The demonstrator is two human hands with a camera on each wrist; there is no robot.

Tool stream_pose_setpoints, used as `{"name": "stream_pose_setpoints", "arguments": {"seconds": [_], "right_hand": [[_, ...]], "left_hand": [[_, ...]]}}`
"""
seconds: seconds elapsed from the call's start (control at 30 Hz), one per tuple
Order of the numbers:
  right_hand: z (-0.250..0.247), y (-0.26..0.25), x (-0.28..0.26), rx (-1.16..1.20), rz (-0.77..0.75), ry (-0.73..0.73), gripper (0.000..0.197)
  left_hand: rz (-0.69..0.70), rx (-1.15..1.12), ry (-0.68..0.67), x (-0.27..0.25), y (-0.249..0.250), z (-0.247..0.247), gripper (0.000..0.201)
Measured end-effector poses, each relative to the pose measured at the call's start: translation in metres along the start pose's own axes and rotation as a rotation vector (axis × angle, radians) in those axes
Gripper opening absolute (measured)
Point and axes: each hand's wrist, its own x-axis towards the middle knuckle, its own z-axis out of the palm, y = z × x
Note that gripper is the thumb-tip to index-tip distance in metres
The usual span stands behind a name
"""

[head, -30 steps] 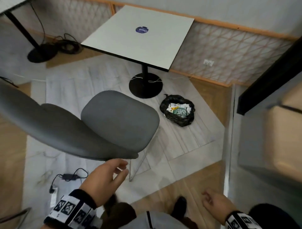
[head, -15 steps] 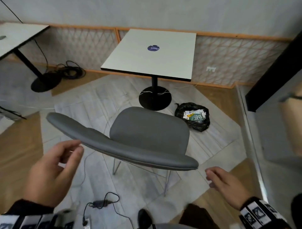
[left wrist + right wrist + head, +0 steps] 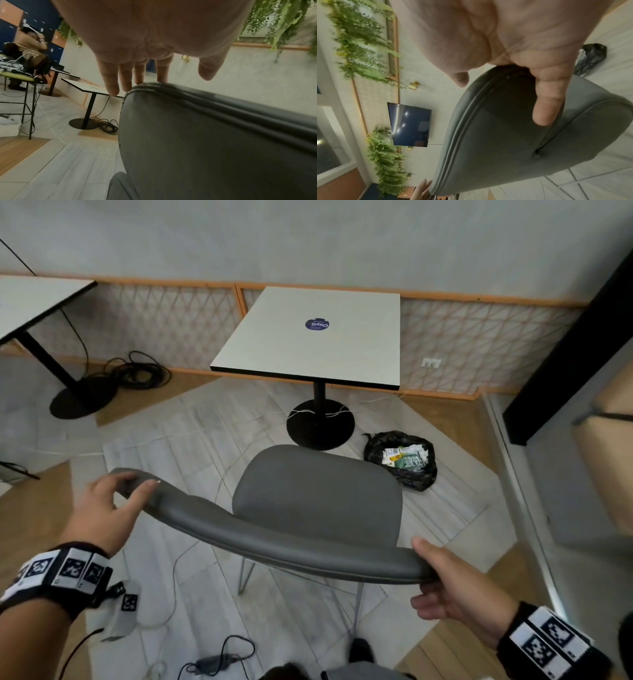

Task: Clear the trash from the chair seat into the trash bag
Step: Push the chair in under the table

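Both hands were on the grey chair's backrest (image 3: 274,539): the left hand (image 3: 99,515) lay fairly open over its nine o'clock end, fingertips touching; the right hand (image 3: 455,583) curled round its three o'clock end. The seat (image 3: 318,494) lay bare. The trash bag (image 3: 404,460), holding wrappers, sat at one o'clock.

Your left hand (image 3: 99,515) and right hand (image 3: 459,587) are bare; each wrist wears a black band (image 3: 65,573) with white square-coded tags; dark sleeves, dark shoe (image 3: 359,652) below.
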Motion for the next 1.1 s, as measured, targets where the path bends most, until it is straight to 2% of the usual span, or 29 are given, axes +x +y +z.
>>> {"name": "stream_pose_setpoints", "arguments": {"seconds": [0.17, 0.33, 0.47, 0.57, 0.7, 0.8, 0.9, 0.93, 1.1], "right_hand": [[0.019, -0.006, 0.009, 0.061, 0.005, 0.165, 0.055], [0.032, -0.020, 0.011, 0.074, 0.048, 0.273, 0.044], [0.039, -0.030, 0.014, 0.042, 0.073, 0.349, 0.041], [0.041, -0.035, 0.015, 0.020, 0.071, 0.369, 0.033], [0.044, -0.041, 0.014, 0.028, 0.037, 0.387, 0.024], [0.041, -0.042, 0.019, 0.015, 0.032, 0.401, 0.023], [0.036, -0.046, 0.030, -0.003, 0.054, 0.412, 0.037], [0.036, -0.049, 0.032, -0.009, 0.056, 0.418, 0.038], [0.037, -0.081, 0.052, -0.010, 0.031, 0.390, 0.037]], "left_hand": [[-0.021, -0.131, 0.079, 0.022, -0.011, 0.016, 0.036], [0.001, -0.222, 0.043, 0.060, -0.028, 0.019, 0.021], [0.002, -0.232, -0.078, 0.082, -0.046, 0.017, 0.036], [0.005, -0.226, -0.125, 0.088, -0.048, 0.015, 0.029], [0.011, -0.184, -0.111, 0.087, -0.041, 0.014, 0.042], [0.006, -0.162, -0.103, 0.093, -0.036, 0.018, 0.030], [-0.012, -0.159, -0.082, 0.101, -0.034, 0.021, 0.017], [-0.018, -0.162, -0.081, 0.106, -0.035, 0.023, 0.021], [-0.127, -0.218, -0.086, 0.130, -0.025, 0.025, 0.075]]}}
